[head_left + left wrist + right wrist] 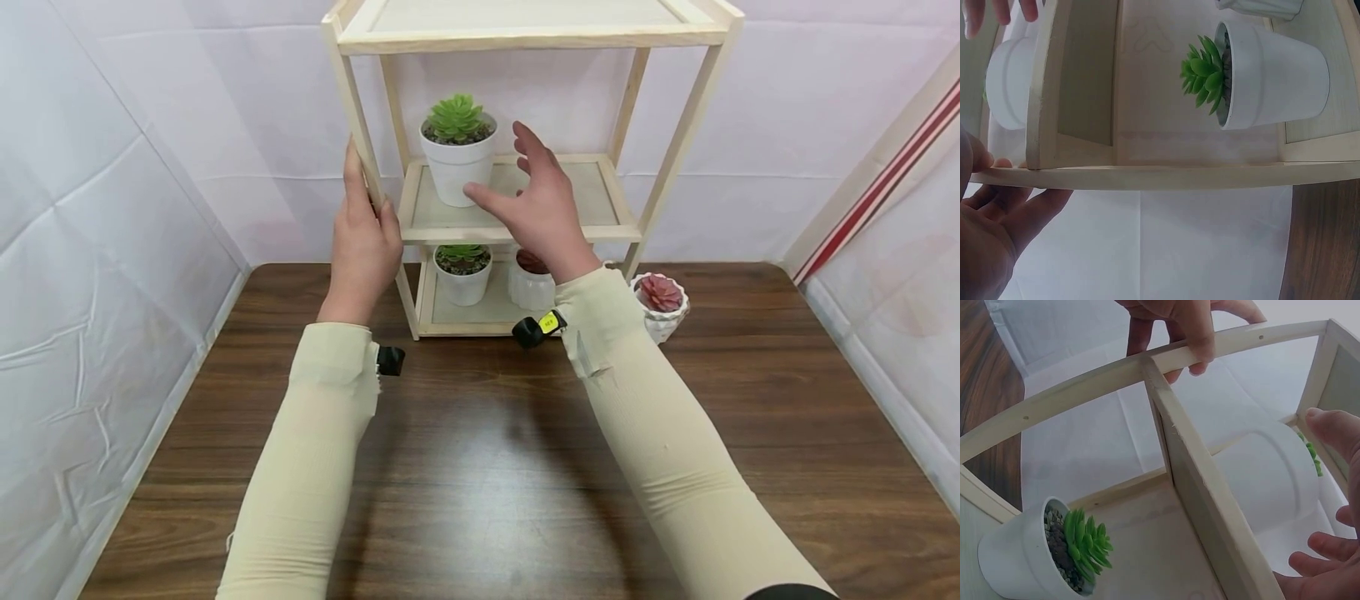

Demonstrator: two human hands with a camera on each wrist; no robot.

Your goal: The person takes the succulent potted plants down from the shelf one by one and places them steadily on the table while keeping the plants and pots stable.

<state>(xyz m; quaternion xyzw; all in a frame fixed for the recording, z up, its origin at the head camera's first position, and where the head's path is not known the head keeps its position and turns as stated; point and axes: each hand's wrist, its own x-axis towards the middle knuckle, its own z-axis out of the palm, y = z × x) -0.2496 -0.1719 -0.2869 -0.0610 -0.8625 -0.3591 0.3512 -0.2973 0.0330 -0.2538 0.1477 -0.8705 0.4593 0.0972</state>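
Note:
My left hand grips the left front post of a pale wooden shelf rack, thumb on one side and fingers on the other. On the middle shelf, a white pot with a green succulent stands upright. My right hand is beside that pot, thumb and fingers spread apart, holding nothing. In the right wrist view, a gap shows between the spread fingers and the pot's side. Below, another white pot with a green succulent sits on the bottom shelf.
A white ribbed pot with a dark red plant stands on the bottom shelf, partly behind my right wrist. On the brown wooden table, right of the rack, is a white pot with a reddish succulent. White sheeting hangs behind.

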